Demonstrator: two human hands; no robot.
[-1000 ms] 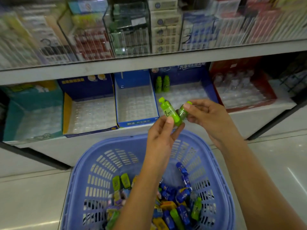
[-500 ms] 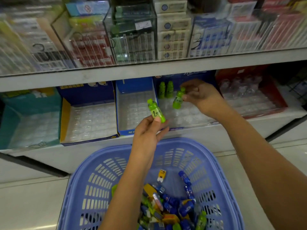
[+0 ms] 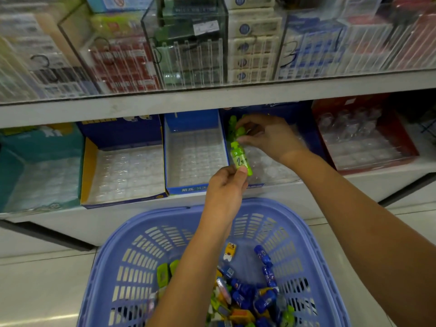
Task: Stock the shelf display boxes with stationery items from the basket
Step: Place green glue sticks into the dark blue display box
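Note:
My left hand point(image 3: 225, 187) holds a green bottle-shaped stationery item point(image 3: 241, 158) upright by its base, just in front of the dark blue display box point(image 3: 304, 119). My right hand point(image 3: 266, 135) reaches into the back left corner of that box, fingers pinched on another green item point(image 3: 240, 132) beside the green ones standing there point(image 3: 232, 125). Below, the purple basket point(image 3: 141, 232) holds a heap of blue, green and yellow items point(image 3: 245, 298).
Left of the dark blue box stand a light blue box point(image 3: 195, 159), a yellow-sided box point(image 3: 122, 171) and a teal box point(image 3: 40, 175), with clear plastic trays. A red box point(image 3: 368, 138) stands to the right. The upper shelf edge point(image 3: 212, 100) overhangs the boxes.
My right hand has carried its green item from over the basket into the back of the dark blue box. My left hand has risen forward with its green item toward the same box.

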